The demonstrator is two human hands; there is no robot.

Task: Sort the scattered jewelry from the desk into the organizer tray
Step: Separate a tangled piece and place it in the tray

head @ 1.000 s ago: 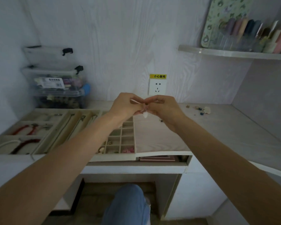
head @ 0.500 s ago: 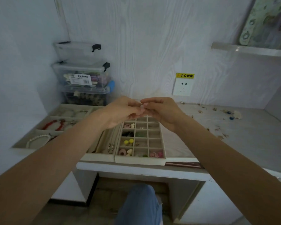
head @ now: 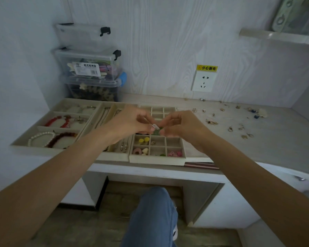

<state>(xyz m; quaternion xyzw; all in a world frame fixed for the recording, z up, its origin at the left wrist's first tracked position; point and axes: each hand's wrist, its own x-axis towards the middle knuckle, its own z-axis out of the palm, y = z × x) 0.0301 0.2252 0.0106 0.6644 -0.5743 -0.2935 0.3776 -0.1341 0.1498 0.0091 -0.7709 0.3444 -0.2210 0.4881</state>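
Both hands meet above the small-compartment organizer tray (head: 157, 160). My left hand (head: 130, 122) and my right hand (head: 180, 124) pinch one small pale piece of jewelry (head: 154, 126) between their fingertips, over the tray's middle cells. Those cells hold yellow, pink and green pieces. To the left lie a narrow tray with chains (head: 114, 154) and a wide tray (head: 25, 145) with pearl and red bead bracelets. Several loose earrings and charms (head: 230, 129) are scattered on the desk (head: 266, 148) to the right.
Stacked clear storage boxes (head: 91, 72) stand at the back left against the wall. A wall socket (head: 202, 82) sits behind the desk, a shelf (head: 278, 37) above right. A knee in blue jeans (head: 153, 211) is below the desk edge.
The view has swung left and down, bringing the trays to the centre. Both hands came lower over the compartment tray, still pinching the small piece together.
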